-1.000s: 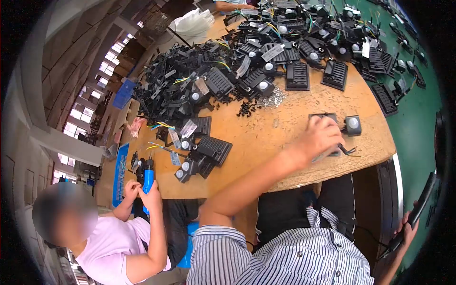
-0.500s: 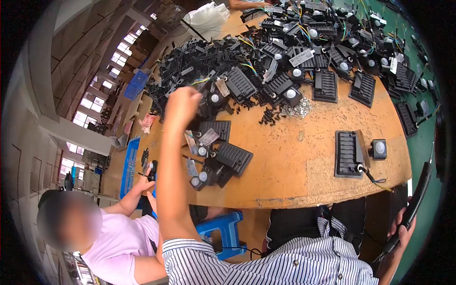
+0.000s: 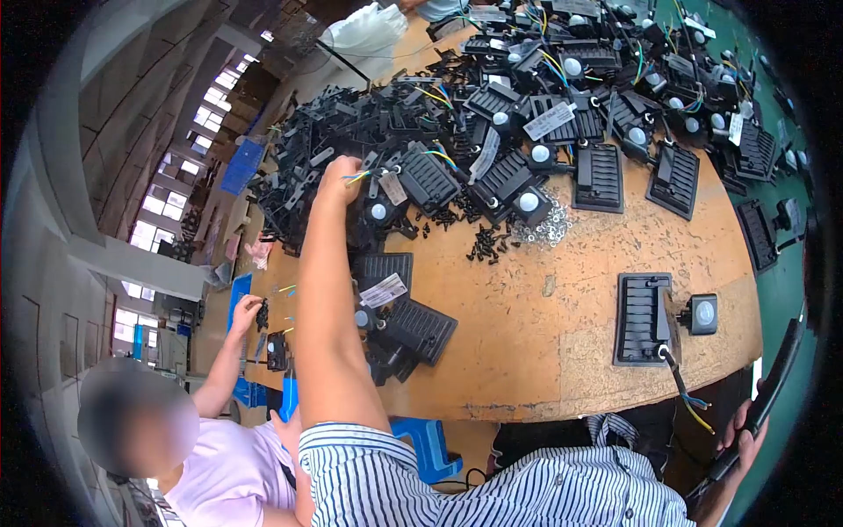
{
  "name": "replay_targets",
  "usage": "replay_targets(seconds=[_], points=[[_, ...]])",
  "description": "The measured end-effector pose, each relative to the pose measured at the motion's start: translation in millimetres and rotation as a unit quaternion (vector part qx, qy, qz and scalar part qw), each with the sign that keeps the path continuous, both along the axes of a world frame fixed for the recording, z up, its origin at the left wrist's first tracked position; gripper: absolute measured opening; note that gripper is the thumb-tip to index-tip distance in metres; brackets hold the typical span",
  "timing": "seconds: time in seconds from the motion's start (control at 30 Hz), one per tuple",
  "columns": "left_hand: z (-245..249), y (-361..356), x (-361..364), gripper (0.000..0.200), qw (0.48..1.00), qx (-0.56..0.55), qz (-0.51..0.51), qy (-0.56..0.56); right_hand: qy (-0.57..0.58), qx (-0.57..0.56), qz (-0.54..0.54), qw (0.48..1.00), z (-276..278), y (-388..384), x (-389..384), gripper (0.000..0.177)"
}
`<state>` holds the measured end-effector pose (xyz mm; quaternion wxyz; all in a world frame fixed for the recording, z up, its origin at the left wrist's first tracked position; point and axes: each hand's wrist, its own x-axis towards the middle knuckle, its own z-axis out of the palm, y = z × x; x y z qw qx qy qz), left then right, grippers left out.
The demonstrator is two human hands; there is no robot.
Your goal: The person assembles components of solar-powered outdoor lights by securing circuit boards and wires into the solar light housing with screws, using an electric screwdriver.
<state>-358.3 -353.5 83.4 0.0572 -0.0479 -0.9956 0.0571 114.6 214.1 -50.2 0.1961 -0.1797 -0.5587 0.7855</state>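
far-left black parts pile [image 3: 303, 145] reached by left hand [image 3: 341, 183], grip can't tell | black tool [image 3: 774, 379] gripped in right hand [image 3: 745, 437], near right | blue basket [image 3: 241, 167] seen far left, contents unclear

Two tools [image 3: 766, 397], one table [image 3: 492, 351], one stool [image 3: 428, 443], many fixtures [image 3: 642, 318]

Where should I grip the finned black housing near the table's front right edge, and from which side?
Probably by the left long rim of the finned housing, coming from the left. It lies flat with that rim unobstructed, while the domed sensor sits off its right side and the cable trails from its near right corner.
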Motion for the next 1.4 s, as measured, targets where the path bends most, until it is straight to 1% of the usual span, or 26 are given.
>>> replay_targets(seconds=[0.07,0.13,0.2,0.23,0.27,0.3,0.33,0.37,0.43,0.47,0.5,0.53,0.57,0.6,0.67,0.73,0.8,0.83,0.93,1.03,1.13,1.23,1.33,1.37,1.4], points=[[-9.1,4.8,-0.8,0.017,0.996,-0.061,0.005,0.06,0.009,0.001,-0.006,1.0,-0.1,-1.3,1.5,0.091],[-4.8,4.5,5.8,0.018,0.996,-0.029,0.001,0.082,0.021,-0.012,-0.006,1.0,2.2,-1.8,1.3,0.093],[7.5,-11.5,5.0,0.015,0.998,-0.024,-0.038,0.049,0.022,-0.015,-0.001,1.0,-2.1,0.5,4.1,0.093],[15.3,-22.3,12.3,0.017,0.995,-0.01,-0.043,0.086,0.015,-0.032,-0.007,0.999,2.9,-4.0,5.6,0.092],[26.6,-30.5,23.1,0.019,0.988,0.045,-0.088,0.115,0.007,-0.045,-0.016,0.999,11.8,-10.7,3.7,0.091],[50.9,-11.8,46.8,0.023,0.98,0.181,0.069,0.034,0.008,-0.048,-0.002,0.999,18.4,-21.1,-7.2,0.09],[72.7,-5.2,81.0,0.025,0.913,0.403,0.06,0.001,-0.005,-0.038,-0.005,0.999,28.6,-25.6,2.2,0.09],[84.1,-3.2,101.9,0.027,0.901,0.431,0.028,0.035,-0.008,-0.04,0.008,0.999,31.8,-28.8,-0.4,0.089],[99.9,22.2,146.7,0.018,0.931,0.36,0.012,0.064,-0.012,-0.045,0.027,0.999,39.3,-33.8,0.8,0.088],[98.6,45.9,172.6,0.014,0.942,0.326,0.005,0.075,-0.008,-0.05,0.037,0.998,42.2,-36.0,-0.9,0.088],[90.4,75.2,198.4,0.014,0.953,0.239,-0.17,0.073,-0.009,-0.055,0.044,0.997,44.0,-36.3,-1.2,0.088],[79.2,108.3,223.7,0.015,0.929,0.138,-0.337,0.068,-0.006,-0.054,0.054,0.997,44.4,-36.3,-1.4,0.088],[53.9,133.9,238.3,0.017,0.906,0.115,-0.405,0.043,-0.005,-0.056,0.062,0.996,44.1,-36.6,-0.2,0.088],[36.0,162.7,259.5,0.013,0.903,0.078,-0.422,0.021,-0.004,-0.058,0.069,0.996,43.8,-37.3,2.4,0.088],[-7.3,199.5,268.0,0.012,0.852,0.079,-0.517,0.039,-0.01,-0.059,0.075,0.995,46.3,-38.9,12.0,0.088],[-33.2,227.2,261.8,0.013,0.839,0.092,-0.537,0.02,-0.018,-0.051,0.083,0.995,50.9,-38.2,21.7,0.087],[-46.4,247.8,250.3,0.013,0.83,0.125,-0.544,-0.013,-0.011,-0.062,0.081,0.995,49.4,-35.7,33.2,0.086],[-50.5,254.3,246.0,0.013,0.826,0.137,-0.546,-0.031,-0.008,-0.068,0.081,0.994,47.2,-34.8,38.9,0.086],[-59.3,264.7,239.0,0.013,0.814,0.122,-0.563,-0.072,-0.001,-0.094,0.062,0.994,43.5,-36.2,48.7,0.085],[-67.2,267.6,233.9,0.018,0.813,0.158,-0.552,-0.094,0.0,-0.112,0.045,0.993,39.1,-36.9,51.1,0.085],[-62.0,274.3,242.7,0.025,0.816,0.228,-0.523,-0.094,-0.005,-0.113,0.044,0.993,37.6,-38.1,47.5,0.085],[-52.0,272.8,248.0,0.057,0.813,0.248,-0.496,-0.176,-0.024,-0.094,0.06,0.993,37.3,-38.0,44.3,0.086],[-63.4,280.0,244.0,0.088,0.848,0.216,-0.483,-0.043,-0.035,-0.081,0.076,0.993,37.9,-40.3,36.7,0.087],[-74.7,283.9,238.0,0.107,0.846,0.217,-0.478,-0.088,-0.037,-0.08,0.078,0.993,39.1,-42.1,34.2,0.088],[-77.4,292.9,239.2,0.11,0.84,0.205,-0.495,-0.085,-0.039,-0.08,0.084,0.993,39.5,-44.3,30.4,0.088]])
